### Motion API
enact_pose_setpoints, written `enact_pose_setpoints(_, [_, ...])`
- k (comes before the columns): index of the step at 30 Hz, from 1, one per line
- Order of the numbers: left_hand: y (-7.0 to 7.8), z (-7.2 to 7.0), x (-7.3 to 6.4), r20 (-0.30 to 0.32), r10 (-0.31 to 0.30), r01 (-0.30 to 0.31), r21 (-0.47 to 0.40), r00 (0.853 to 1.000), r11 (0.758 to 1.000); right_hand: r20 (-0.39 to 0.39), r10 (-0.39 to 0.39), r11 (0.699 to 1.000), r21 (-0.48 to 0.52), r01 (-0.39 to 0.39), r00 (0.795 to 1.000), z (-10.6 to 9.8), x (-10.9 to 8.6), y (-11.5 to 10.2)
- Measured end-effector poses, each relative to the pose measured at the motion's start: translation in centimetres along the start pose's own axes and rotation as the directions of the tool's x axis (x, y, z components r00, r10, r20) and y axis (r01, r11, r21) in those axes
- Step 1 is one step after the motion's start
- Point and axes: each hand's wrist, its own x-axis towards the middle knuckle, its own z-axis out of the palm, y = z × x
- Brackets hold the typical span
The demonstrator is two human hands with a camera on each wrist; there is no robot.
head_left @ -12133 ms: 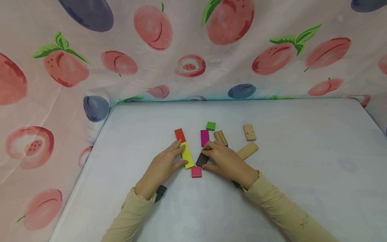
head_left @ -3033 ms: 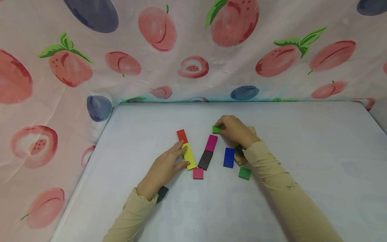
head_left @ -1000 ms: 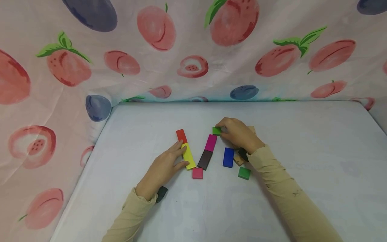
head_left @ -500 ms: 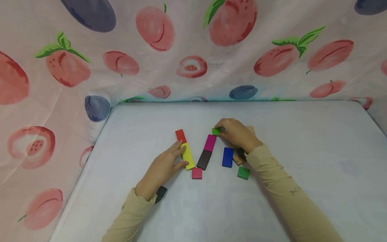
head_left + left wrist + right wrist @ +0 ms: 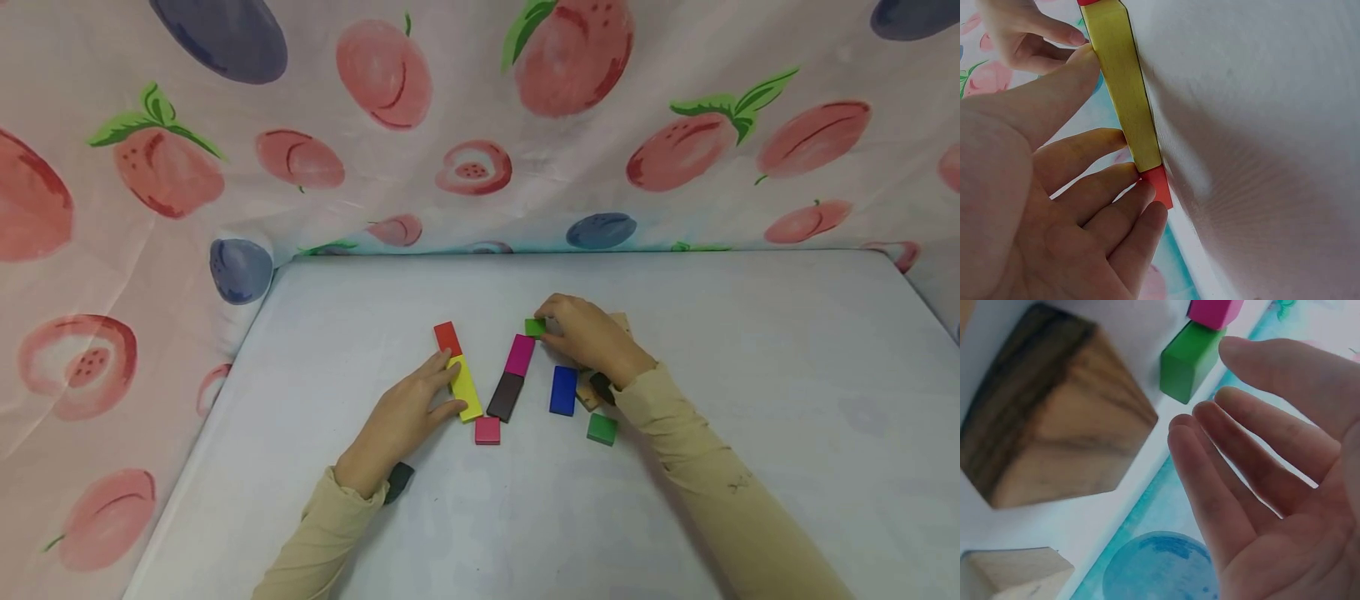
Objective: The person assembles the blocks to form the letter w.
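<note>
My left hand rests with relaxed fingers along the left side of a yellow block; a red block adjoins its far end. In the left wrist view, the thumb and fingertips touch the yellow block. My right hand has thumb and index finger at two corners of a small light green block, pinching it. That block sits against the far end of a magenta block, which lines up with a dark brown-black block. A small pink block lies where the two rows converge.
Right of the rows lie a blue block and a dark green block. Wooden blocks are partly hidden under my right hand and wrist; a striped one looms close in the right wrist view. A fruit-print cloth hangs behind the table.
My right hand has moved from the dark block to the light green block, drawing it slightly nearer to the magenta block. The magenta block has turned into line with the dark one. My left hand stays put.
</note>
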Motion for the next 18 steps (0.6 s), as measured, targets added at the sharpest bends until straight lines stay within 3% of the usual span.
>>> enact_pose_setpoints(18, [0.2,-0.2,0.0,-0.002,0.012,-0.012,-0.005,1.0,1.0,-0.035,-0.062,0.998,-0.036,0.06,0.997,-0.5,-2.9,-0.9])
